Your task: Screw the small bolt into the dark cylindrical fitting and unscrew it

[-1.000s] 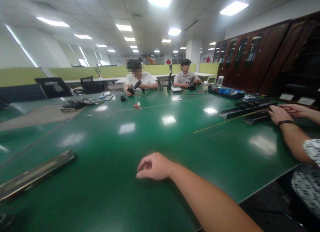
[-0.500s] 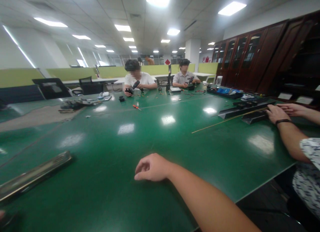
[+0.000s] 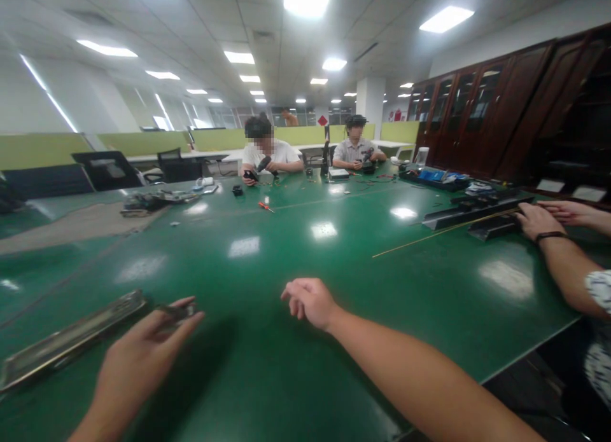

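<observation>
My left hand (image 3: 138, 356) is raised over the green table (image 3: 286, 378), closed on a small dark metallic part (image 3: 180, 311) between thumb and fingers. Its exact kind is blurred. Beside that hand, on the left, lies a long, narrow metal housing (image 3: 71, 340) with a shiny edge. To the right, my right hand (image 3: 310, 301) hovers above the table with its fingers loosely bent and apart. I see nothing in it.
At the right edge, a co-worker's hands (image 3: 541, 219) rest by dark metal channels (image 3: 491, 226) and a thin yellow rod (image 3: 405, 245). An orange screwdriver (image 3: 265, 207) lies farther off. Two people sit across the table, holding power drills. Assorted parts (image 3: 147, 201) lie at the far left.
My left hand has come in from the lower left, carrying the small metallic part. My right hand has shifted slightly right and away from me, its fingers now pointing more downward.
</observation>
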`<action>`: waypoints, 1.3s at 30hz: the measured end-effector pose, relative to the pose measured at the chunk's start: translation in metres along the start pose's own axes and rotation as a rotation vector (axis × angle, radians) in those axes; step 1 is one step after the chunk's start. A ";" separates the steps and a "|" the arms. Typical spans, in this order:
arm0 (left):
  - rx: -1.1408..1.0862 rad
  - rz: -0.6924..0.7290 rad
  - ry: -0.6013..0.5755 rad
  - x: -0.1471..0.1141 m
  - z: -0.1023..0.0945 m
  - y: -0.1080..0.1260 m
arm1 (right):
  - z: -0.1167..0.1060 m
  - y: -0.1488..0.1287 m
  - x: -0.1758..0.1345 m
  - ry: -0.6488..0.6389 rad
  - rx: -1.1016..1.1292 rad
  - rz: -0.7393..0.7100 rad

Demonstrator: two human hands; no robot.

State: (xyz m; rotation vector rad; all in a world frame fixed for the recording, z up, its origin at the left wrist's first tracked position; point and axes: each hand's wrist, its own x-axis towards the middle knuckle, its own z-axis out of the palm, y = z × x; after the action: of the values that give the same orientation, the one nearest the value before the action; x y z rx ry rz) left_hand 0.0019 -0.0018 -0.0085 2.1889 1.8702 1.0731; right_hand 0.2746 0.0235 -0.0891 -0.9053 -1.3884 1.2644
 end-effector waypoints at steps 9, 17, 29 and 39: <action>-0.255 0.543 -0.402 -0.027 0.070 0.060 | -0.042 -0.024 -0.022 -0.030 -0.092 -0.242; -0.291 0.503 -0.340 -0.042 0.069 0.043 | -0.035 -0.033 -0.035 -0.162 -0.441 -0.293; -0.365 0.494 -0.256 -0.044 0.074 0.044 | -0.024 -0.042 -0.045 -0.301 -0.746 -0.434; -0.433 0.467 -0.313 -0.043 0.075 0.051 | -0.021 -0.036 -0.045 -0.294 -0.792 -0.461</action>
State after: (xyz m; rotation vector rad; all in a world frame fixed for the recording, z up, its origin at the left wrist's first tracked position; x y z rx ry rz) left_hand 0.0848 -0.0253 -0.0602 2.3883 0.9202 0.9942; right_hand 0.3078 -0.0212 -0.0638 -0.8413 -2.2500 0.4857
